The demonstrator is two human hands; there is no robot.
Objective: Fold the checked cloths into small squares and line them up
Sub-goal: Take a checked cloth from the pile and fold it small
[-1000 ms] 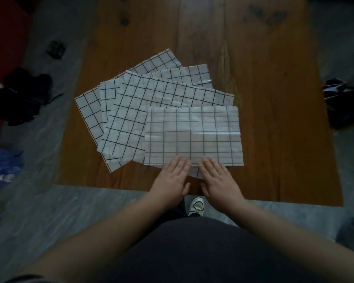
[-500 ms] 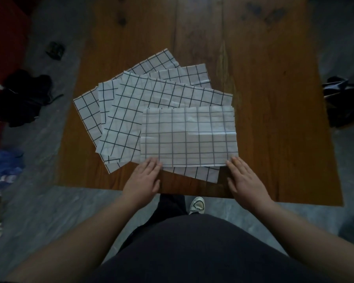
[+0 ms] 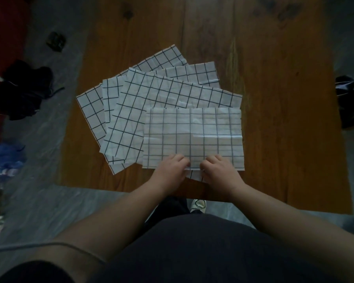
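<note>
**Both grips on the near hem, cloth running away from them**

Going L to R. On the floor off the surface's left edge there's a heap of dark clothes (image 3: 23,90), nothing to do w/ the job. Next come the fanned cloths (image 3: 129,111), three or so. They lie open and overlapping across the left-centre of the surface (image 3: 284,123), skewed toward its far edge.

The left hand (image 3: 171,170) has its fingers curled down on the near hem of the top cloth (image 3: 192,137), which looks like a pinch grip on the fabric. That cloth is a folded rectangle lying over the fan's right part, approx mid-surface and close to the near edge. The right hand (image 3: 220,173) is the same, fingers curled and gripping the same hem, just beside the left.

What counts is that the whole cloth lies beyond both grips, toward the far edge. Its long axis runs L–R, parallel w/ the near edge. Both grips sit mid-hem, so neither is nearer a short end.

My guess is that getting a square means folding across that long axis, one short end over the other. For that the hands would have to part toward the corners. Lifting the hem away instead only gives a narrower strip.

One risk: a lower cloth pokes out under the hem, and the pinch could catch it too.

A dark bag (image 3: 349,99) sits on the floor off the right edge.
</note>
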